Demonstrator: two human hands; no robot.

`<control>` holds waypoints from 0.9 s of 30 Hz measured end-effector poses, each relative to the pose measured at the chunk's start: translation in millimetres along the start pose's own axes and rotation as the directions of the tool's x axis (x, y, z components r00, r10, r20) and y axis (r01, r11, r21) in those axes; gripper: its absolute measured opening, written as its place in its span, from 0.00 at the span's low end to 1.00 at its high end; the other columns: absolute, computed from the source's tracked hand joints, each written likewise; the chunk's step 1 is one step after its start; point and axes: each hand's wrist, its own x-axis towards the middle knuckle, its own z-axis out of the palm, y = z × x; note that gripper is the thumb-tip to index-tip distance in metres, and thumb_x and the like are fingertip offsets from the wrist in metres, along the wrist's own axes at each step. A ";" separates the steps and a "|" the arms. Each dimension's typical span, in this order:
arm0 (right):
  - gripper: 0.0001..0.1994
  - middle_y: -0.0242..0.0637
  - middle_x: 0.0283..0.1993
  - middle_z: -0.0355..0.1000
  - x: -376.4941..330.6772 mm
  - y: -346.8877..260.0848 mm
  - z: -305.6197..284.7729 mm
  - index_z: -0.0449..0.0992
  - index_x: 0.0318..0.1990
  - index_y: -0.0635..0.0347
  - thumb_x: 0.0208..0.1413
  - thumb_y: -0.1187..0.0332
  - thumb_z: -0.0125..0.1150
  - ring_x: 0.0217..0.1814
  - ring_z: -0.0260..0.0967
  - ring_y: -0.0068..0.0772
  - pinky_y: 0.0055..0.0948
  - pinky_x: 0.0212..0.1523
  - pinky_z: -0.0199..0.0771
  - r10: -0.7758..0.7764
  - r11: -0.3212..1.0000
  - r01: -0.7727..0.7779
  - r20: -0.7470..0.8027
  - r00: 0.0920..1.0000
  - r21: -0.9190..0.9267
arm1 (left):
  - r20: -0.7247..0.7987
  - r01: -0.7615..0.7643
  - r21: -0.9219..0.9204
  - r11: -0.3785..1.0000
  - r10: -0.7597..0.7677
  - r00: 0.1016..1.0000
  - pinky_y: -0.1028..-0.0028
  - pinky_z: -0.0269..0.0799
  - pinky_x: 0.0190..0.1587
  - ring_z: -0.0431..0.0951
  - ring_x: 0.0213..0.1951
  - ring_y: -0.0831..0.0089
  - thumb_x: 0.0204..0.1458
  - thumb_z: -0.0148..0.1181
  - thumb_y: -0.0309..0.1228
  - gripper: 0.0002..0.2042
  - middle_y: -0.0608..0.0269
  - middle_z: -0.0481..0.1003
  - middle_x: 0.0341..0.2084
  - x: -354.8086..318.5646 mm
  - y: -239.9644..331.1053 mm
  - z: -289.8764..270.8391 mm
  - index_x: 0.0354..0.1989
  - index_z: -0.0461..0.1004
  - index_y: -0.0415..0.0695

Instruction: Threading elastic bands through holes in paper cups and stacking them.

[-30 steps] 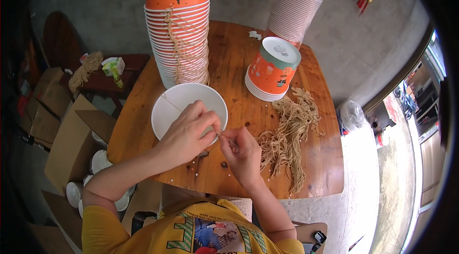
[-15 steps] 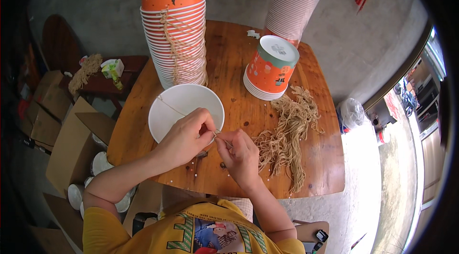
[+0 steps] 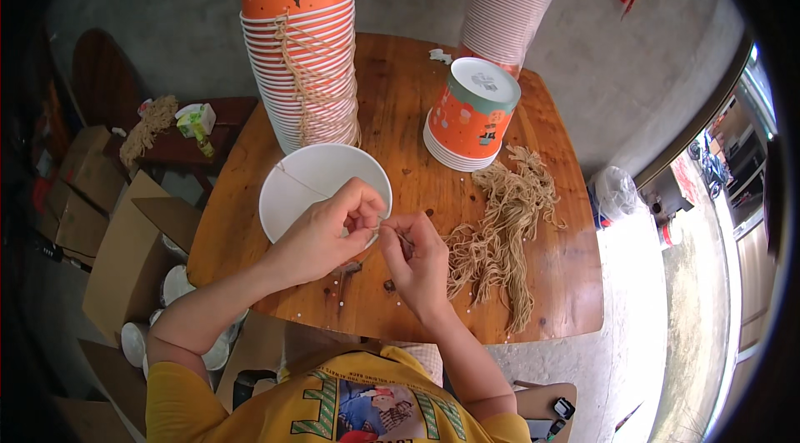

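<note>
Hands tying string at a white paper bowl

Left hand (image 3: 321,235) and right hand (image 3: 419,258) pinch a string (image 3: 302,186) running up-left across the bowl (image 3: 287,214), nearer the left.

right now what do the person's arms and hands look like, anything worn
Both forearms are bare from elbow to fingers: no gloves, watch, rings or bands visible. The left hand and right hand are uncovered. Short yellow sleeves of a yellow T-shirt with a printed front end above the elbows.
</note>
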 end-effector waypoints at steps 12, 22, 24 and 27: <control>0.09 0.36 0.35 0.70 -3.8 14.1 -2.0 0.69 0.39 0.60 0.53 0.77 0.63 0.24 0.69 0.28 0.25 0.25 0.71 -0.102 0.994 0.102 -0.002 0.995 -0.026 | 0.072 0.173 -0.219 0.960 -0.161 0.984 0.77 0.69 0.42 0.71 0.36 0.81 0.54 0.56 0.20 0.16 0.67 0.71 0.32 4.5 0.2 -4.2 0.50 0.63 0.39; 0.08 0.36 0.34 0.69 -3.9 11.5 -3.3 0.69 0.36 0.63 0.51 0.79 0.63 0.24 0.68 0.24 0.24 0.23 0.70 -0.161 0.986 0.162 0.025 0.987 -0.034 | 0.052 0.155 -0.195 0.968 -0.148 0.988 0.78 0.69 0.39 0.72 0.34 0.81 0.54 0.56 0.20 0.16 0.66 0.72 0.31 3.4 -2.7 -2.2 0.50 0.63 0.39; 0.07 0.36 0.35 0.70 -4.2 9.8 -2.7 0.70 0.35 0.64 0.52 0.78 0.63 0.25 0.70 0.25 0.23 0.23 0.70 -0.117 0.993 0.117 0.012 0.993 -0.008 | 0.025 0.128 -0.151 0.980 -0.125 0.992 0.78 0.69 0.36 0.72 0.32 0.80 0.53 0.56 0.20 0.16 0.66 0.72 0.29 2.1 -2.4 -1.7 0.50 0.63 0.40; 0.06 0.36 0.35 0.70 -4.0 8.7 -4.4 0.71 0.35 0.64 0.53 0.78 0.63 0.26 0.71 0.25 0.23 0.24 0.71 -0.093 0.996 0.093 0.018 0.996 -0.002 | 0.005 0.084 -0.060 0.995 -0.084 0.996 0.76 0.71 0.35 0.73 0.31 0.78 0.53 0.56 0.20 0.16 0.66 0.73 0.28 0.5 3.8 0.2 0.49 0.62 0.41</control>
